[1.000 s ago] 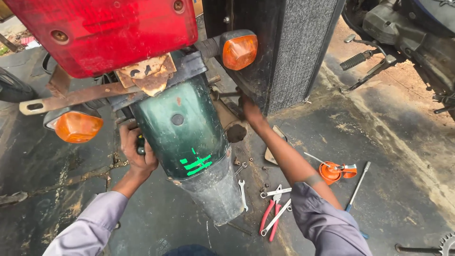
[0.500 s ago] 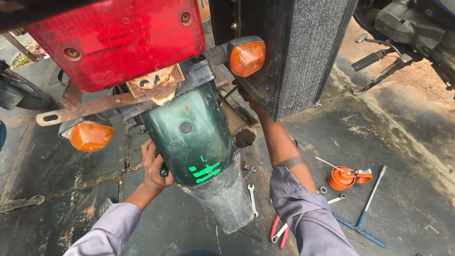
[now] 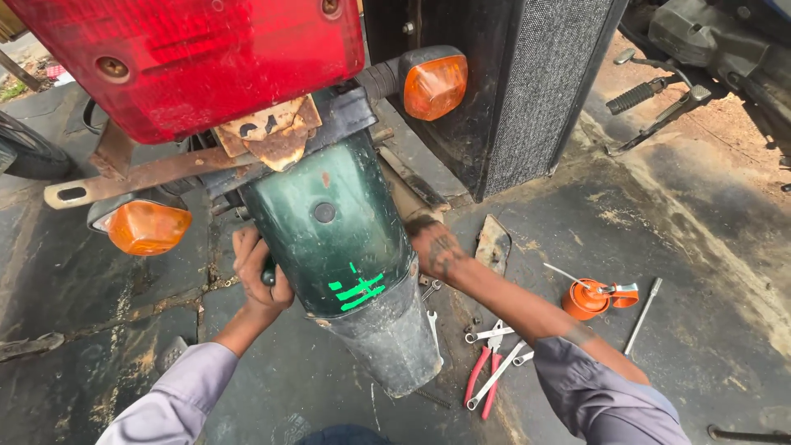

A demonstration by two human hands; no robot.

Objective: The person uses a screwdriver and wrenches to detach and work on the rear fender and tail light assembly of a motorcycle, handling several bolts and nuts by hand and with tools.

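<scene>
Green mudguard (image 3: 338, 239) between left hand (image 3: 257, 276), right hand (image 3: 437, 247)

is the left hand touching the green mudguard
Touching: in the head view the left hand grips the left edge of the green mudguard, fingers curled around a dark tool there.

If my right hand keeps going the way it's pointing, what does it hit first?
Probably the underside of the green rear mudguard: the right hand reaches up and inward behind its edge, fingers already hidden there. Depth is unclear, so contact can't be confirmed.
</scene>
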